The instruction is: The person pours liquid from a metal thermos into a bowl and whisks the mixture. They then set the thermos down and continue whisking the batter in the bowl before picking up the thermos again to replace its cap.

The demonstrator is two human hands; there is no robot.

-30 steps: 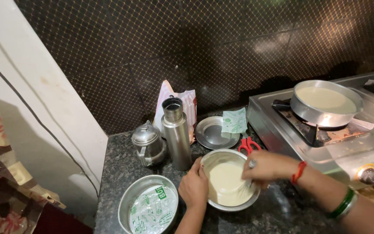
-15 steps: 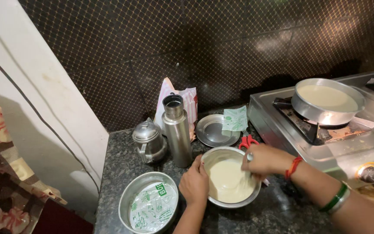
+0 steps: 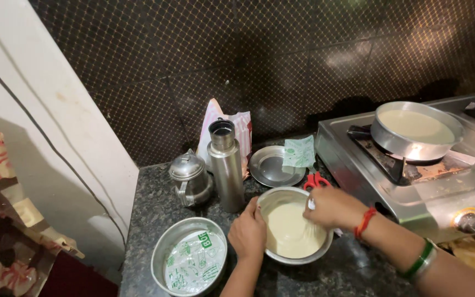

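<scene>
At the far left a white wall (image 3: 56, 110) ran down beside a patterned cloth (image 3: 1, 220), and the dark speckled desk (image 3: 149, 198) began just past it. Nearest on the desk sat a round steel pan (image 3: 191, 258) with a flattened, printed plastic pouch (image 3: 193, 261) lying in it. Behind that stood a small lidded steel pot (image 3: 189, 179), and just beside it a tall steel flask (image 3: 225, 165) with its cap off, a white packet (image 3: 240, 129) propped against the tiled wall behind.

The person's left hand (image 3: 247, 234) was cupped against the near left rim of a steel bowl (image 3: 292, 231), fingers curled together on its side, steadying it. The bowl stood on the desk between the flask and the stove, half full of pale, creamy batter (image 3: 290, 231). The right hand (image 3: 333, 208) hung over the bowl's far right rim, fingers closed on something small and pale; I couldn't tell what. A red thread and green bangles circled that wrist.

Behind the bowl lay a flat steel plate (image 3: 273, 166) with a small green sachet (image 3: 299, 153) on its edge, and red-handled scissors (image 3: 315, 180) just beside the right hand. Further right stood a steel gas stove (image 3: 441, 187), carrying a round tin (image 3: 416, 129) filled with the same pale mixture.
</scene>
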